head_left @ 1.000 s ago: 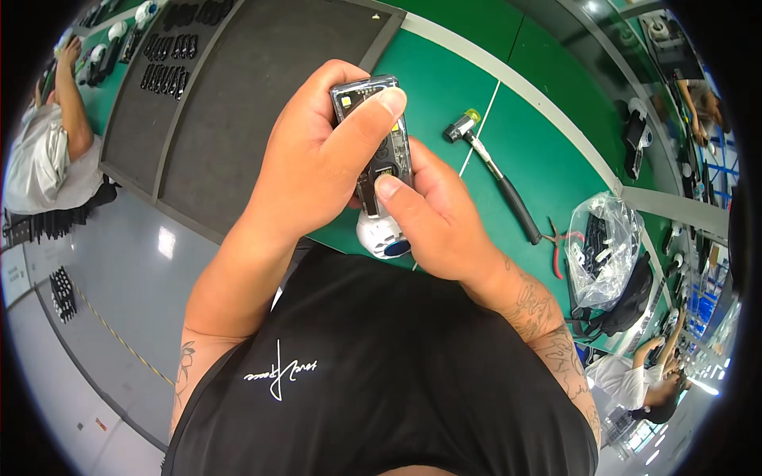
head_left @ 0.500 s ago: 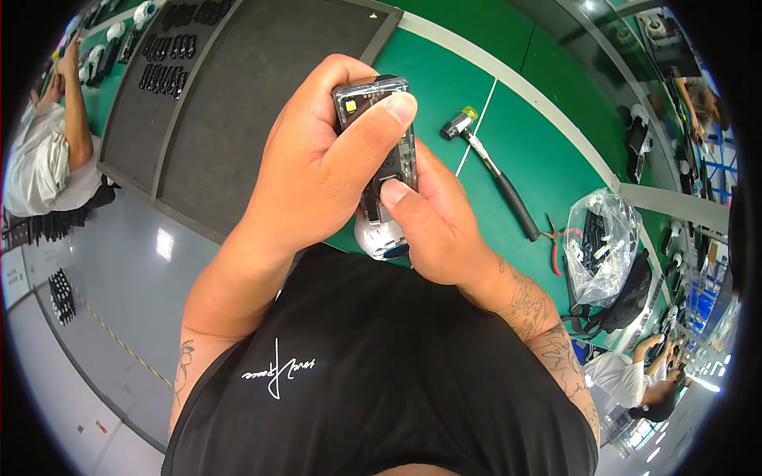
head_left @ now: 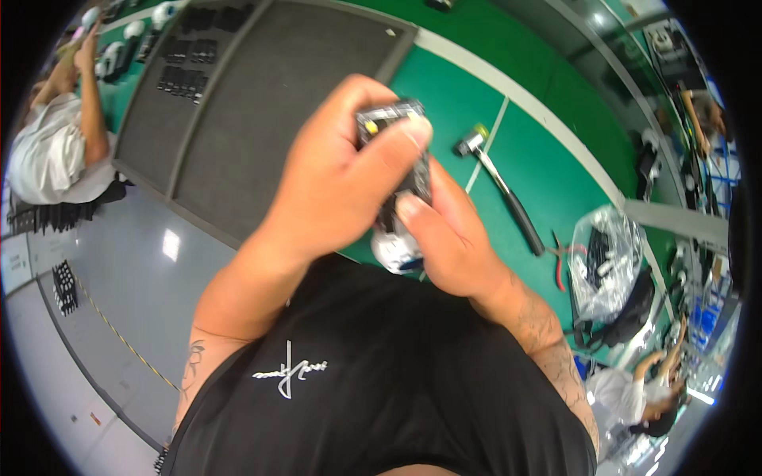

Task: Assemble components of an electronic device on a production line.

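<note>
A black handheld device (head_left: 389, 113) with a shiny, clear-looking casing is gripped by both hands in front of my chest. Its white rounded end (head_left: 394, 254) points down toward my shirt. My left hand (head_left: 337, 178) wraps around the upper part, thumb pressed over its face. Lower down, my right hand (head_left: 451, 242) closes on the device, its thumb on the front near the white end. Blur hides the device's finer details, and the fingers behind it are mostly out of sight.
On the green table (head_left: 452, 87) lie a mallet (head_left: 514, 208) with a black handle, red-handled pliers (head_left: 559, 266) and a clear plastic bag (head_left: 607, 266) of dark parts. A dark tray (head_left: 270, 95) at left holds rows of black parts (head_left: 182, 82). Other people work at both sides.
Both hands and the device sit slightly lower and further right in the picture, as does the table around them. The grip looks the same.
</note>
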`<state>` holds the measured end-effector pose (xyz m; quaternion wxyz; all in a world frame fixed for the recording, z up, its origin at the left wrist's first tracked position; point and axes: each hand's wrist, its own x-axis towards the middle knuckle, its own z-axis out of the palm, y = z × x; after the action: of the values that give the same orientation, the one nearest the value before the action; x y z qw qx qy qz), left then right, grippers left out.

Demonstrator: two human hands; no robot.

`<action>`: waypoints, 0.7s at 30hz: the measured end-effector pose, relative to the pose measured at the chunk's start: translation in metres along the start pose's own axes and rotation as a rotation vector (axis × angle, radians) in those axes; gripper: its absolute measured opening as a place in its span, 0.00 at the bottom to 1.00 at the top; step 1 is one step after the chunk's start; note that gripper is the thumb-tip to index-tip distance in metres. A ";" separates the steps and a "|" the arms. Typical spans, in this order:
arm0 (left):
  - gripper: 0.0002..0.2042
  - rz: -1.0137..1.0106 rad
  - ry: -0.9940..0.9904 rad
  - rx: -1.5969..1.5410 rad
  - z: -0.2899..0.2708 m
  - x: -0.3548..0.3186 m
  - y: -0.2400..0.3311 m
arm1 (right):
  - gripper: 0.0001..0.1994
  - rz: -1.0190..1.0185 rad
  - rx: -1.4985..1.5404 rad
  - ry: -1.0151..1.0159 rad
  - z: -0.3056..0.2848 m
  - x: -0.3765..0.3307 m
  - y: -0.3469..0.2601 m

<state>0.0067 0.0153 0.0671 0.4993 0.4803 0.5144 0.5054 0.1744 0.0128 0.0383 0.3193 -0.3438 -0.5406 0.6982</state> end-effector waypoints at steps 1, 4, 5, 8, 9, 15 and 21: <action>0.08 -0.008 -0.005 0.035 -0.001 0.001 -0.001 | 0.12 0.006 -0.009 0.012 -0.001 -0.003 -0.001; 0.08 0.006 -0.035 0.086 -0.002 0.002 -0.004 | 0.15 0.055 -0.001 0.031 -0.002 -0.005 -0.008; 0.07 0.040 -0.027 0.095 -0.001 0.002 -0.007 | 0.16 0.055 0.010 0.028 -0.003 -0.006 -0.008; 0.09 0.054 -0.027 0.134 -0.002 0.000 -0.006 | 0.17 0.039 0.032 0.003 -0.005 -0.005 -0.005; 0.11 0.010 -0.054 0.148 -0.005 0.000 -0.005 | 0.17 0.049 0.046 0.005 -0.006 -0.005 -0.004; 0.20 0.869 -0.114 0.612 -0.039 0.016 -0.014 | 0.17 0.202 -0.156 -0.123 -0.031 0.010 -0.003; 0.30 0.770 -0.446 1.096 -0.086 0.030 -0.037 | 0.25 0.121 0.074 -0.185 -0.031 0.029 -0.011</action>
<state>-0.0796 0.0405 0.0285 0.0646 0.9026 0.3737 0.2037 0.1842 0.0553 0.0397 0.2379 -0.2980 -0.5198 0.7645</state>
